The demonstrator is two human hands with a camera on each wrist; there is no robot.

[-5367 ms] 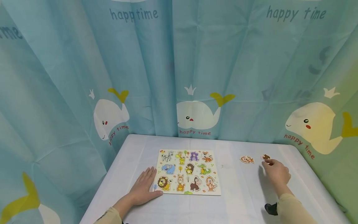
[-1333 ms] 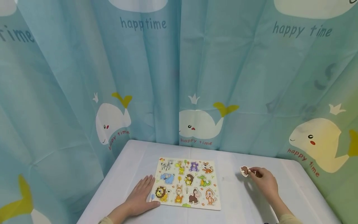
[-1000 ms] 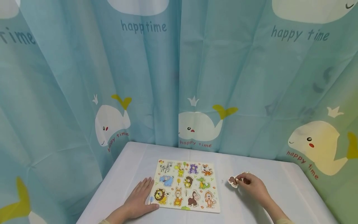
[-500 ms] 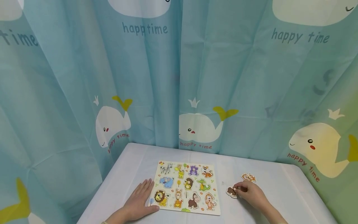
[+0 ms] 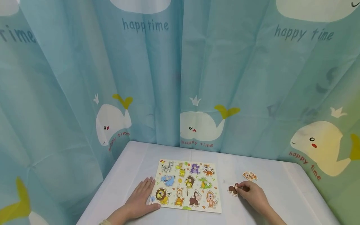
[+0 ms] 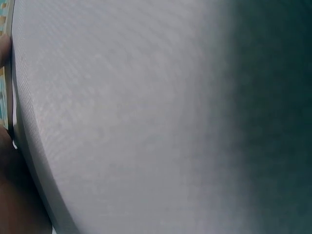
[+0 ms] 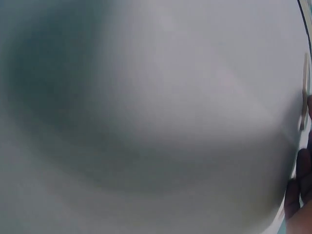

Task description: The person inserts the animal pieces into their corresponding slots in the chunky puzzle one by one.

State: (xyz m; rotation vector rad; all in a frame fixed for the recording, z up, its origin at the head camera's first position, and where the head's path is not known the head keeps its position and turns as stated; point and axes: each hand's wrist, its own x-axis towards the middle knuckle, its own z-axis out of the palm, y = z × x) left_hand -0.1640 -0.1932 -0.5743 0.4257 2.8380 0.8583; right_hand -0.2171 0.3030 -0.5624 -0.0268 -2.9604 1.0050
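A pale animal puzzle board (image 5: 174, 176) lies on the table, with a zebra, a lion, a crocodile and other animals on it. My left hand (image 5: 140, 198) rests flat at its left edge, fingers straight and touching the board's side. Right of the board, my right hand (image 5: 253, 194) pinches a brown gorilla puzzle piece (image 5: 232, 190) between thumb and finger, partly covering it. The piece is at or close to the tabletop; I cannot tell if it touches. Just behind that hand lies an orange monkey puzzle piece (image 5: 250, 176).
A white cloth covers the table (image 5: 281, 178). Blue curtains (image 5: 157, 78) printed with whales hang close behind its back edge and along both sides. Both wrist views show mostly blurred tablecloth.
Since the earliest frame, my right hand has carried the gorilla piece left and nearer, past the monkey piece. In the last half second it has barely moved. My left hand stays by the board.
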